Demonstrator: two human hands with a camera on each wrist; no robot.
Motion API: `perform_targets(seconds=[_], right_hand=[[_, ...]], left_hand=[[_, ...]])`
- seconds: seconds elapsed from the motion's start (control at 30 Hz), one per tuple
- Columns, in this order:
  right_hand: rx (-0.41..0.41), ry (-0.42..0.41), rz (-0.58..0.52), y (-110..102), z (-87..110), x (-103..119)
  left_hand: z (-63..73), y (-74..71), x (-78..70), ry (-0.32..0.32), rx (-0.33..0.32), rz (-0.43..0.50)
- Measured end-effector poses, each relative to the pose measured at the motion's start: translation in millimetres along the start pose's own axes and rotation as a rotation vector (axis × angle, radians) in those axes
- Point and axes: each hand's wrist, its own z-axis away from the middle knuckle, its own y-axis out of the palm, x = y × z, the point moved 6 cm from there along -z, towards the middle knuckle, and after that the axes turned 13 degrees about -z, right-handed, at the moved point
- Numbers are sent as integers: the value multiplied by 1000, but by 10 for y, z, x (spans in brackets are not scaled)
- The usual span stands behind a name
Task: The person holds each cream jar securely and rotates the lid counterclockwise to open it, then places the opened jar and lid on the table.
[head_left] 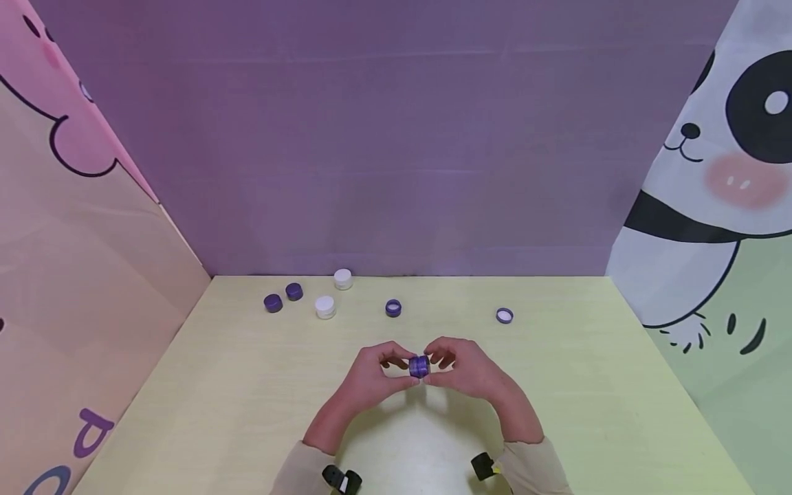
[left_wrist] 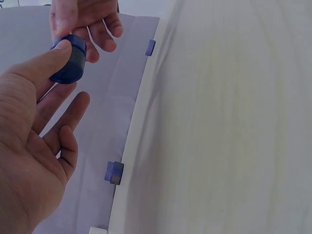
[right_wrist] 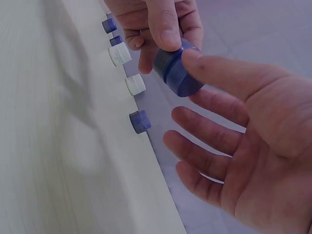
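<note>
Purple is the small jar (head_left: 419,366) which both hands hold together, in the air over the middle of the table (head_left: 594,392). The left hand (head_left: 379,377) pinches its left end between thumb and fingers, and the right hand (head_left: 465,368) pinches its right end in the same manner. The other fingers of both hands are apart from the jar and loosely bent, as the wrist views show. Whether one part is turning against the other, I cannot tell.

Farther away on the table, at left, two purple caps (head_left: 273,303) stand near each other. Just to the right of them are two white jars (head_left: 325,308), one a little farther than the other. Next comes a purple container (head_left: 392,309) with a narrower neck, placed beyond the hands. Well apart at right lies a purple ring-shaped lid (head_left: 504,315) with a white middle. Behind the table hangs a purple cloth (head_left: 396,137), and a panda picture (head_left: 711,172) covers the right wall.
</note>
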Motion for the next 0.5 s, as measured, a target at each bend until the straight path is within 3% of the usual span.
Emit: perform_targets(seconds=[0.27,0.5], right_hand=[[-9,123,16,24,-3,-52],[15,118,10,45,7,-35]], left_hand=[[-4,4,-18,19,-8,-16],[8,-3,-66,6,-5,6]])
